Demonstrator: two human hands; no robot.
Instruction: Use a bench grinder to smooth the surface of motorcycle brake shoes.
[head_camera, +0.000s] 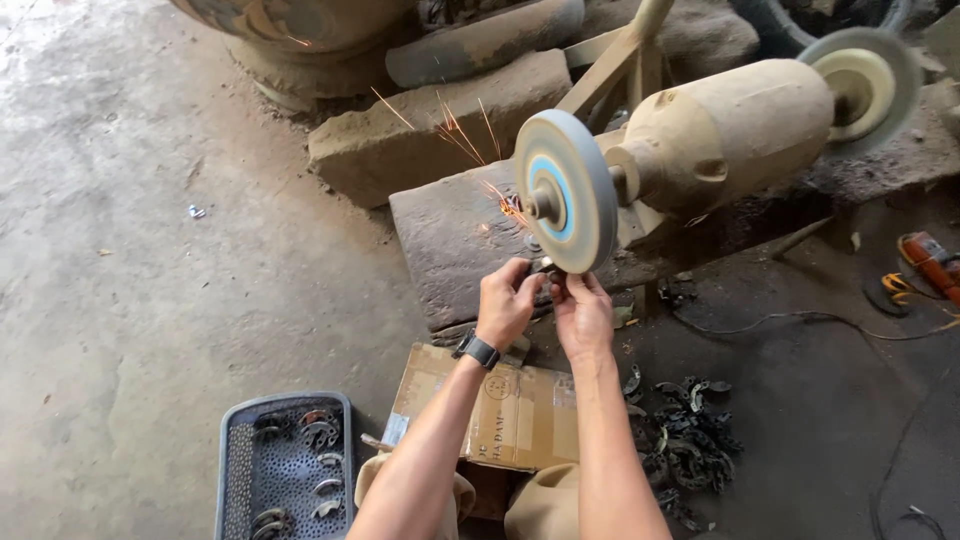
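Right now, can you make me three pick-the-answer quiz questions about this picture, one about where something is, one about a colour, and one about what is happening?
1. Where is the grey perforated plastic basket?
A. On the floor, lower left
B. On top of the grinder
C. Behind the stone blocks

2. What colour is the ring on the face of the round grey grinding wheel?
A. Red
B. Blue
C. Green

3. What is happening at the wheel?
A. Water drips
B. Nothing
C. Sparks fly

Answers:
1 A: the basket sits on the floor beside the brown cardboard box.
2 B: a blue ring circles the hub.
3 C: orange sparks streak away while the left hand and right hand press a small metal piece to the wheel's lower edge.
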